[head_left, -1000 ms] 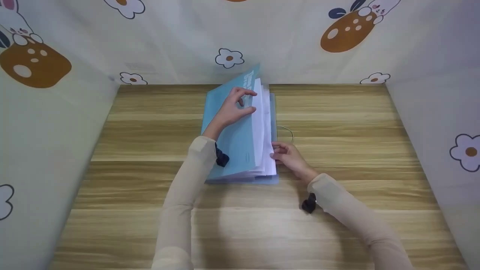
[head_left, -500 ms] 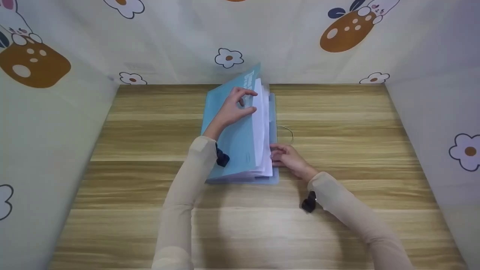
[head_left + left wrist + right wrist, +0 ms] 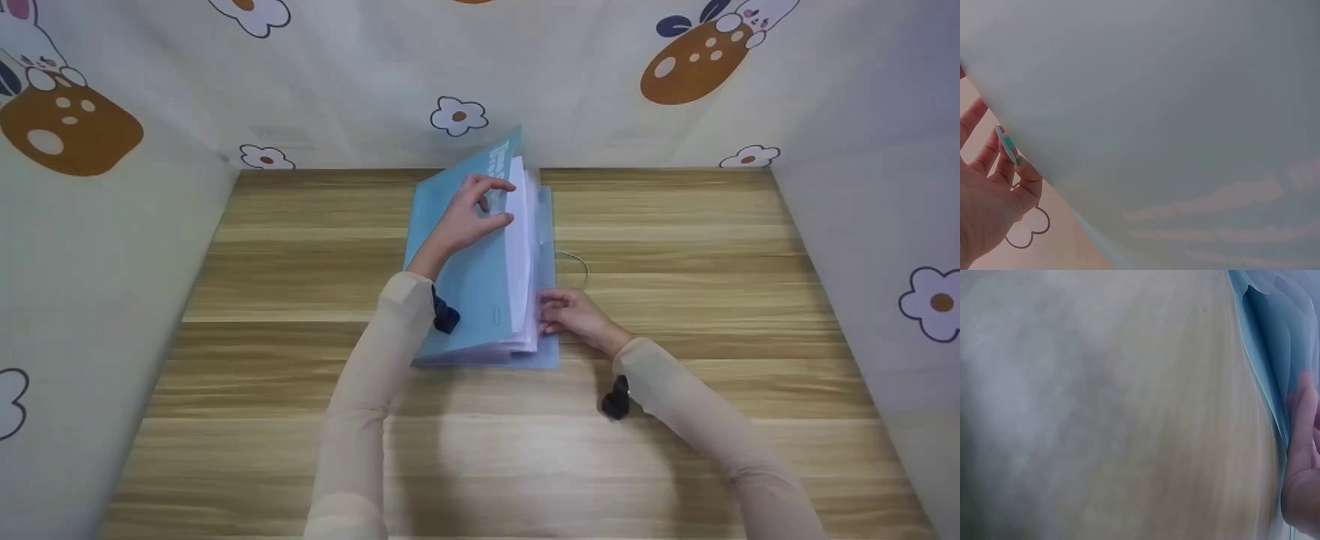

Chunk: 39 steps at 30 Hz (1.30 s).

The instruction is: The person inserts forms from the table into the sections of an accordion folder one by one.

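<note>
A light blue folder (image 3: 457, 300) lies on the table, its front cover lifted at the right side and white sheets (image 3: 517, 285) fanned inside. My left hand (image 3: 469, 217) grips the raised cover at its free edge, thumb and fingers bent around it. In the left wrist view the cover fills most of the picture, and a small turquoise piece (image 3: 1007, 145) shows at the fingers. My right hand (image 3: 581, 319) pinches the edges of the inner sheets above the back cover (image 3: 546, 356). In the right wrist view its thumb lies against translucent sleeves (image 3: 1292, 332).
A thin pale cord (image 3: 577, 262) loops out from the folder's right side onto the wood-grain table (image 3: 675, 255). Patterned curtain walls (image 3: 360, 90) stand behind and at both sides. Black wrist cameras (image 3: 446, 315) sit on both sleeves.
My right hand has shifted slightly left, and the inner sheets have moved left with it, baring more of the back cover. The left hand and front cover stay put.
</note>
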Tool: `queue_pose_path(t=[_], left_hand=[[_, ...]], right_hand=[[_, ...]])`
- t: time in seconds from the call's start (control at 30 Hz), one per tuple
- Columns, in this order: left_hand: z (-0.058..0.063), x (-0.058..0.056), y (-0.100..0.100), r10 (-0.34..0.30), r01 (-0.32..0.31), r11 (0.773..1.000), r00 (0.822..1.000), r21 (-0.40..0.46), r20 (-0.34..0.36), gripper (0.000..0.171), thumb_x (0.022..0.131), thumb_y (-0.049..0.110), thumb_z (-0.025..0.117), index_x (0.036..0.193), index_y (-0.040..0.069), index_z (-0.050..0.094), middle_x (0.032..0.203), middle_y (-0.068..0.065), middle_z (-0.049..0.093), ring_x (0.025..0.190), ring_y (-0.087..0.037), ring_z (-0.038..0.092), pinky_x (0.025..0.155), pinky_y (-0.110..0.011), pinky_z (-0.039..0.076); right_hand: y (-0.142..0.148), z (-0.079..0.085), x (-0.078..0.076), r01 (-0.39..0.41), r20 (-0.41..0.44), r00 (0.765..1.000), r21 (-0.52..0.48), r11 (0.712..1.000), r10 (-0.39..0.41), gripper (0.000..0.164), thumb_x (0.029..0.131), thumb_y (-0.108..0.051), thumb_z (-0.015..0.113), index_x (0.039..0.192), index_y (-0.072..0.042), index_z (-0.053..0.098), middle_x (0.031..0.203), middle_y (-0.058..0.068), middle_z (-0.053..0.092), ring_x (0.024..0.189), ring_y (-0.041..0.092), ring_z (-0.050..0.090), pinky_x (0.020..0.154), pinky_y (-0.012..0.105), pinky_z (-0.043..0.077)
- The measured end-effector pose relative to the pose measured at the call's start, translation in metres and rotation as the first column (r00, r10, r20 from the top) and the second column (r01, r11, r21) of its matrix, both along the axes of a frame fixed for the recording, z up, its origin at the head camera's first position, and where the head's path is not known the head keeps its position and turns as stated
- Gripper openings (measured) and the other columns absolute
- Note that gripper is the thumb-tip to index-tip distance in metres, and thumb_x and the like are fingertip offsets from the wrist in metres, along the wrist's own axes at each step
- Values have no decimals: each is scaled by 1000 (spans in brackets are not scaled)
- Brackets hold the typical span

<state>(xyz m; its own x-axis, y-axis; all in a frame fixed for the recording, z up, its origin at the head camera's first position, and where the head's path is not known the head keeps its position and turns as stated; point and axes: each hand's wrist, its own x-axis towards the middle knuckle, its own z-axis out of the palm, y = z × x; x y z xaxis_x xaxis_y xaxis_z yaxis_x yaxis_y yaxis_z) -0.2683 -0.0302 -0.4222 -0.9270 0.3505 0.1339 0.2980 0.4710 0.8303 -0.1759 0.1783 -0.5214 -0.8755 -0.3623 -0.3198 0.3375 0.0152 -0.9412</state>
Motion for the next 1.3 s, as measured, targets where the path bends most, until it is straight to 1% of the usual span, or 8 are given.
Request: queue_pose_path(t=[0.23,0.4,0.7,0.83,0.93,1.1,1.2,1.3], left_hand=[[0,0,1,4,-4,1000,1000,0,14,36,78,23,64,113,21,55,110,0,38,88,-15,38,71,-28,36],[0,0,1,8,-8,1000,1000,5,20,36,78,22,64,113,21,55,109,1,38,89,-15,38,71,-28,36],[-1,1,2,5,-6,1000,1000,5,16,37,78,23,64,113,20,54,110,1,38,89,-15,38,71,-28,37],[-1,0,5,3,-3,1000,1000,-14,21,38,77,25,65,114,19,54,110,1,38,89,-15,38,71,-28,38],[-3,0,8,2,-1,999,1000,-33,20,39,77,25,65,114,20,54,109,0,38,90,-16,38,71,-27,38],[-7,2,15,5,-3,999,999,-47,38,40,76,26,66,114,20,54,109,1,37,92,-16,38,73,-26,38],[-10,3,19,11,-8,998,999,-60,40,40,76,27,66,114,21,54,110,1,36,94,-15,38,76,-25,39],[-15,5,24,7,-5,996,1000,-84,18,40,77,27,65,114,19,54,111,-1,37,94,-17,40,78,-27,39]], right_hand=[[-2,-1,-2,7,-40,999,74,997,-4,38,82,11,43,119,20,38,68,6,56,49,9,54,48,19,44],[-4,0,-5,6,-65,998,114,993,2,37,83,10,43,119,18,40,67,7,55,46,9,50,46,19,43],[1,4,-8,1,-89,996,124,992,10,36,82,8,47,117,17,43,71,8,56,46,8,50,46,20,43],[11,8,-13,41,-109,994,130,991,-27,34,81,5,53,114,14,49,72,10,58,47,9,50,47,19,42],[23,10,-17,75,-134,989,137,988,-57,32,81,2,53,112,13,52,70,9,58,49,8,50,47,19,42],[51,12,-26,147,-140,982,132,980,-129,33,82,-9,58,111,8,55,73,6,60,52,7,52,50,20,45],[67,17,-28,182,-137,977,147,972,-162,35,83,-12,58,112,9,53,78,7,60,54,8,53,52,21,46],[79,24,-29,206,-131,974,166,964,-186,36,85,-9,55,115,11,50,81,9,58,55,9,53,54,22,47]])
